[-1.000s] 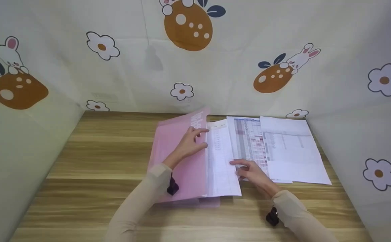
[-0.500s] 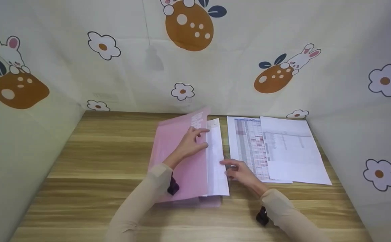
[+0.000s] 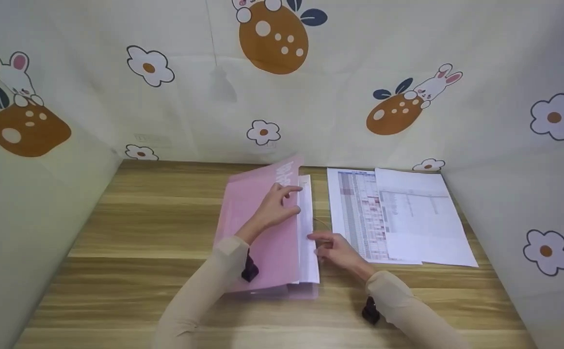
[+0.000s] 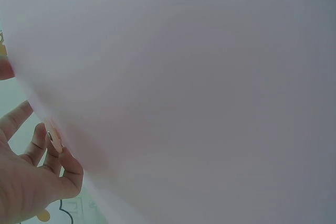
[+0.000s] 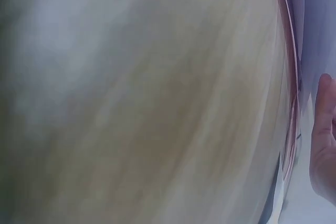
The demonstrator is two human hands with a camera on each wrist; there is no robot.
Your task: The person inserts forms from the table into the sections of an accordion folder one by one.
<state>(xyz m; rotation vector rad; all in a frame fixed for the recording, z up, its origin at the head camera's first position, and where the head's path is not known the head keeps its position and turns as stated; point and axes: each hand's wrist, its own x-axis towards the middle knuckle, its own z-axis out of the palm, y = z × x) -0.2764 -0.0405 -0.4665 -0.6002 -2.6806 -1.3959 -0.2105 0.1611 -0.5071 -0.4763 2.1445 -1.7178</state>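
Observation:
A pink folder [image 3: 243, 213] stands partly open at mid-table, its top cover raised on the right side. My left hand [image 3: 274, 206] lies over that cover and grips its free edge; the left wrist view shows curled fingers at the border of the pale pink cover [image 4: 173, 98]. White paper [image 3: 309, 266] sits mostly inside, with only a narrow strip sticking out on the right. My right hand [image 3: 338, 251] pinches the outer edge of this strip, index finger on top. In the right wrist view the hand [image 5: 324, 145] is cut off at the right border.
Two printed sheets overlap at the back right: one with a dense coloured table [image 3: 357, 213], and a mostly white one [image 3: 422, 228] on top. Fabric walls with rabbits and flowers [image 3: 263, 132] enclose the wooden table [image 3: 165, 208] on the back and sides.
My right hand has moved left, sliding the paper further under the pink cover, so the strip outside is narrower. The left hand and folder have stayed in place.

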